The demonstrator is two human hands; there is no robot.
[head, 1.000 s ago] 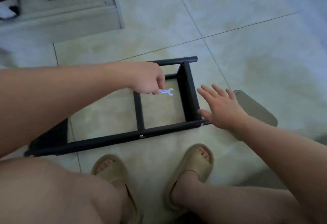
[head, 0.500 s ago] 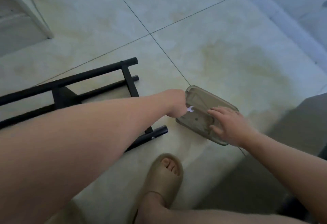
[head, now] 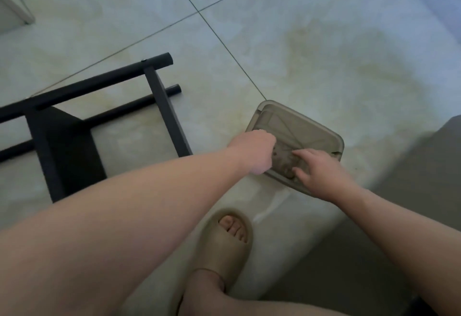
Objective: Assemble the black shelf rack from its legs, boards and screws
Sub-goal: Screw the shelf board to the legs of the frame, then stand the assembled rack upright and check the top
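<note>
Holds two hands at one tray. Curls left hand at its left rim; cannot tell whether gripping anything. Spreads right hand inside, fingers touching small blurred parts. Has one black rack lying left of left hand, apart.

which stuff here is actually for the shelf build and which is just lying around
For the job: black metal rack frame; translucent grey plastic parts tray; left hand, right hand at the tray.
Just around: beige foam slipper on a foot; white cabinet corner.
</note>
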